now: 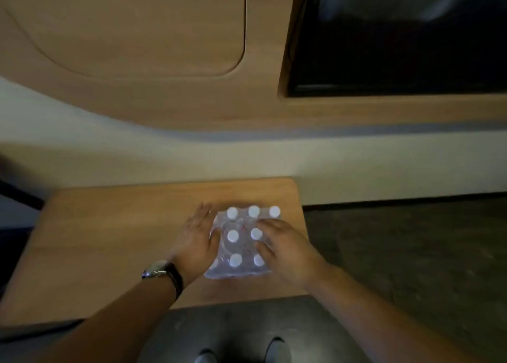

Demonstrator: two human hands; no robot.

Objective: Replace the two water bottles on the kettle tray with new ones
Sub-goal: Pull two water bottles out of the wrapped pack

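Our left hand (198,240) flat against the shrink-wrapped pack of water bottles (241,248), our right hand (285,248) resting on its white caps (233,236), pack standing on the wooden table (109,242), watch (164,275) on our left wrist
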